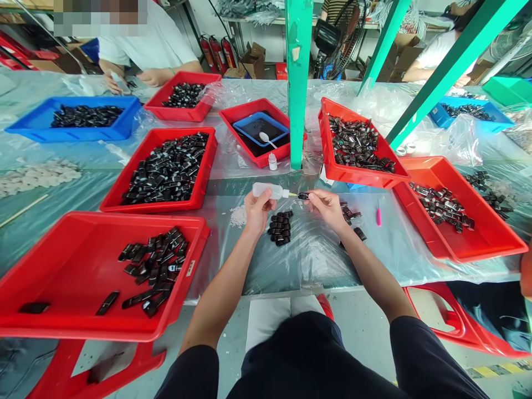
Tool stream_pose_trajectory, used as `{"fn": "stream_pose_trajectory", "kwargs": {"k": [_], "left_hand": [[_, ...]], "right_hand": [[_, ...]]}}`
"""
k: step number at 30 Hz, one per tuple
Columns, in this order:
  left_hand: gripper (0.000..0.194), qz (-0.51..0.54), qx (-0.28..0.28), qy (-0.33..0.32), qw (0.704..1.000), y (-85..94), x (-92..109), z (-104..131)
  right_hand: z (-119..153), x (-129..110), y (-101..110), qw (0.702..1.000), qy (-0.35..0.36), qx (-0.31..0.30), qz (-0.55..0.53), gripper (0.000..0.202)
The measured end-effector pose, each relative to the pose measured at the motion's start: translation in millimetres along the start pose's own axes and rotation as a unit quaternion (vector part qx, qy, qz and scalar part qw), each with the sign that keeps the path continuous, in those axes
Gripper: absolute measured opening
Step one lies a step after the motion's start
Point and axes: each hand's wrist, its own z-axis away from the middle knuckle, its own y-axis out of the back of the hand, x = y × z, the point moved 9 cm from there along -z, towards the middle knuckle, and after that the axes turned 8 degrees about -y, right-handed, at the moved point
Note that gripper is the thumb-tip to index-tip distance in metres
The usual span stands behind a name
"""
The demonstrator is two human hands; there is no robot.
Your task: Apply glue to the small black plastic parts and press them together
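Observation:
My left hand (258, 209) is closed round a translucent squeeze bottle (269, 191), which lies nearly level with its thin needle tip pointing right. Pinched in the fingers of my right hand (326, 206) is a small black plastic part (303, 196), its left end at or very near the needle tip; I cannot tell if they touch. Below the bottle, a cluster of similar black parts (280, 227) lies in rows on the table. A heap of tiny white pieces (238, 216) sits left of that cluster. More black parts (350, 213) lie partly hidden beneath my right forearm.
Red trays of black parts stand on the left (156, 209) and right (457, 259). A green post (296, 83) rises just beyond my hands. Near it are a small white bottle (272, 162) and a spoon (267, 139). A pink-handled tool (378, 216) lies right. A co-worker (145, 41) works opposite.

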Motion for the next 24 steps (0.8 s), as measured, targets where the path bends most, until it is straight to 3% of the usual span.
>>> {"fn": "stream_pose_trajectory", "kwargs": {"k": [5, 9, 12, 15, 20, 24], "left_hand": [[0.037, 0.031, 0.046, -0.010, 0.998, 6.6, 3, -4], [0.038, 0.051, 0.090, -0.007, 0.995, 11.9, 3, -6], [0.037, 0.061, 0.097, -0.006, 0.993, 13.2, 3, -7], [0.036, 0.056, 0.098, -0.002, 0.994, 15.3, 1, -8], [0.038, 0.059, 0.088, 0.000, 0.994, 17.4, -1, -10], [0.037, 0.060, 0.088, 0.003, 0.994, 20.3, -2, -14]], "right_hand": [[-2, 10, -2, 1.000, -0.019, -0.021, -0.002, 0.054], [4, 15, -19, 0.993, 0.024, -0.049, 0.108, 0.046], [14, 19, -42, 0.960, 0.075, -0.095, 0.252, 0.034], [22, 22, -56, 0.931, 0.103, -0.133, 0.324, 0.032], [14, 8, -35, 0.934, 0.135, -0.050, 0.327, 0.033], [5, -19, 3, 0.923, 0.132, 0.052, 0.358, 0.033]]}}
